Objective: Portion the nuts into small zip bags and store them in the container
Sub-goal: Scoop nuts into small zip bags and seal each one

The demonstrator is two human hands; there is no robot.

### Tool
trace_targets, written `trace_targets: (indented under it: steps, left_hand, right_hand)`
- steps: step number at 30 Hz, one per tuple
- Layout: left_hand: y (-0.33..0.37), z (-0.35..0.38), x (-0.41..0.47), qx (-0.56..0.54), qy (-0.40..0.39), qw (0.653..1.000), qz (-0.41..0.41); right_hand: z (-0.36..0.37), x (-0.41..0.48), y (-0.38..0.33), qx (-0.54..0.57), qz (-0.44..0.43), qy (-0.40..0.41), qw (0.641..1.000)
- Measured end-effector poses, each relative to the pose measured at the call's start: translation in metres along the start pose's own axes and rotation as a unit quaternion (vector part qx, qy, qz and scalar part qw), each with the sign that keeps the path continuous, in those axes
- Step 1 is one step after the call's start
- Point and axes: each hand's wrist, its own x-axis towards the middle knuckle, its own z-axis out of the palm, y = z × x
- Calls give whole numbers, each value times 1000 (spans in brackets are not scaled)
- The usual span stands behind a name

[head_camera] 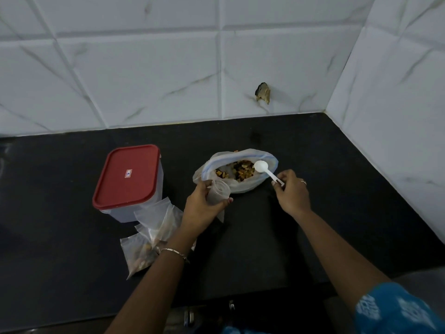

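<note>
Your left hand (pixel 204 208) grips the small zip bag (pixel 218 192) and your right hand (pixel 292 191) pinches the spoon (pixel 261 166): scoop the nuts (pixel 240 171) level, tipping close over its mouth.

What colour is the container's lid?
Red, with a small white label; the lid shows clearly in the head view.

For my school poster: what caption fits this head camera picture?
Left hand holds small zip bag; right hand holds white spoon over the nut bag.

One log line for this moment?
left hand: holds small zip bag | right hand: holds spoon at nut bag | container: lid on
</note>
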Motion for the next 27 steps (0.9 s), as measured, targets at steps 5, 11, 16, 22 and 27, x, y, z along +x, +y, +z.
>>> trace_targets:
  steps: [5, 11, 16, 22, 27]
  left_hand:
    - [-6, 0, 7, 23, -9, 1000, -17]
    - [-14, 6, 13, -14, 38, 999, -8]
    - [-22, 12, 21, -75, 50, 995, -46]
    - [-16, 12, 34, -76, 40, 995, -48]
    - [-21, 4, 42, -128, -4, 991, -46]
  right_hand:
    - [-9, 2, -2, -26, -81, 34, 996]
    - [-10, 9, -33, -156, -274, -8, 949]
    - [6, 32, -79, -336, -292, -162, 881]
    - [22, 48, -114, -407, -222, -198, 863]
    - [38, 66, -112, -293, -212, -226, 904]
